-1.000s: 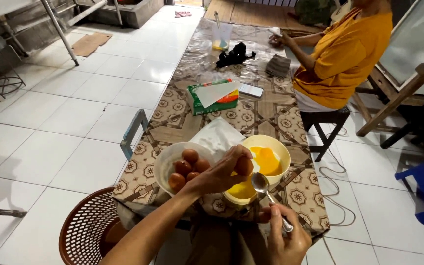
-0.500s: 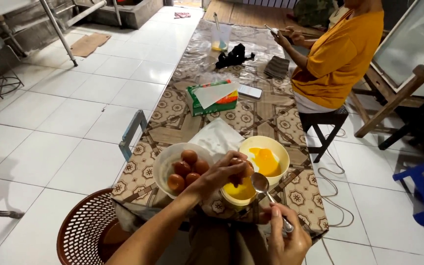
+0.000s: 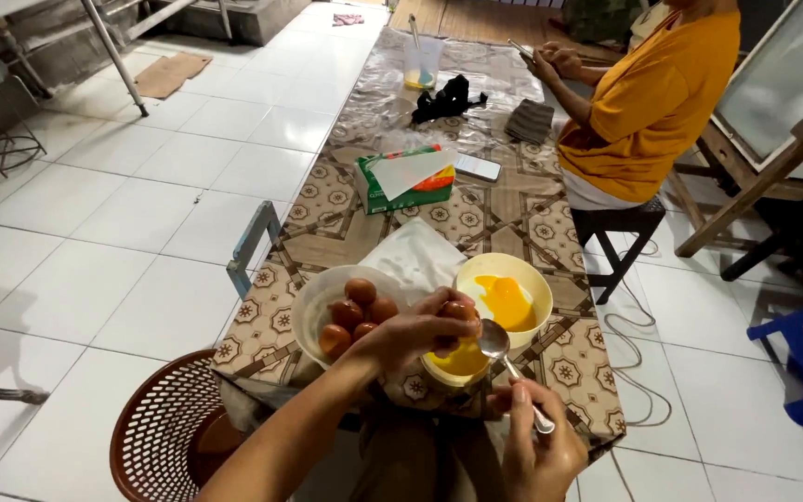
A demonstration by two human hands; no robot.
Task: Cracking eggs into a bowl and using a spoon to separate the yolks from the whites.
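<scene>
1. Left hand (image 3: 415,330) – grip clenched around a brown egg (image 3: 455,311), held over a small cup of yellow yolk (image 3: 462,361) at the near end of the table (image 3: 504,209).
2. Right hand (image 3: 536,446) – grip pinched on the handle of a metal spoon (image 3: 504,358); the spoon's bowl sits just beside the egg, above the cup's rim.
3. White bowl (image 3: 320,299) to the left of the cup holds several more brown eggs, partly hidden behind the left hand.
4. Cream bowl (image 3: 513,279) just behind the cup holds yellow liquid egg.
5. White plastic bag (image 3: 415,256) lies between and behind the two bowls.
6. Farther up the table: a green tissue box (image 3: 401,181), a phone (image 3: 478,167), a black bundle (image 3: 443,98), a clear cup (image 3: 420,60).
7. A person in an orange shirt (image 3: 648,102) sits at the table's right side, hands busy with a small object.
8. Brown plastic basket (image 3: 164,437) stands on the floor at lower left, near the table's corner.
</scene>
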